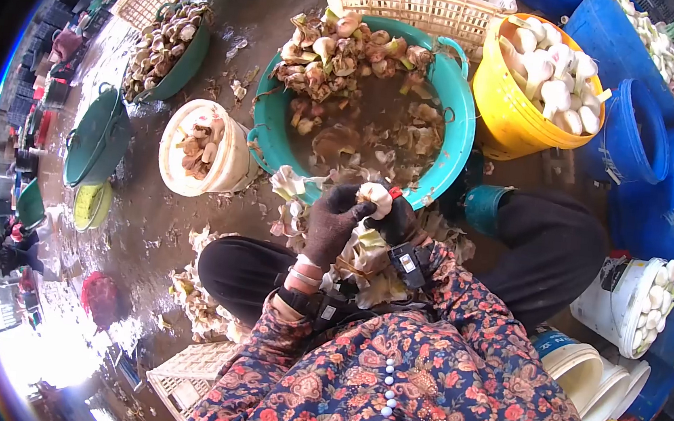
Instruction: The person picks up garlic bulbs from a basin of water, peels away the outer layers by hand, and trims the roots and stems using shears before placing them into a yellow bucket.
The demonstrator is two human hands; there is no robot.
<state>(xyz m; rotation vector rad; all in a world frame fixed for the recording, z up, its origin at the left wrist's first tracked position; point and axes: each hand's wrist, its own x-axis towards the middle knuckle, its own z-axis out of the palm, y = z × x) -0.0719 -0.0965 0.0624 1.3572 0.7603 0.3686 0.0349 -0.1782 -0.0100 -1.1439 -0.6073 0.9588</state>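
A white garlic bulb is held up between my gloved hands, over the near rim of a green tub. My left hand has its fingers closed against the bulb's left side. On the other side, my right hand is curled against the bulb, its fingers partly hidden. Something small and red shows at its fingertips; I cannot make out what it is. Inside the tub, untrimmed garlic bulbs are heaped at the far side above murky water and loose skins. Peeled-off skins lie below my hands.
A yellow bucket of cleaned garlic stands right of the tub. At its left is a white bucket holding scraps. A cream plastic crate sits behind. Blue barrels and a white garlic bucket line the right side.
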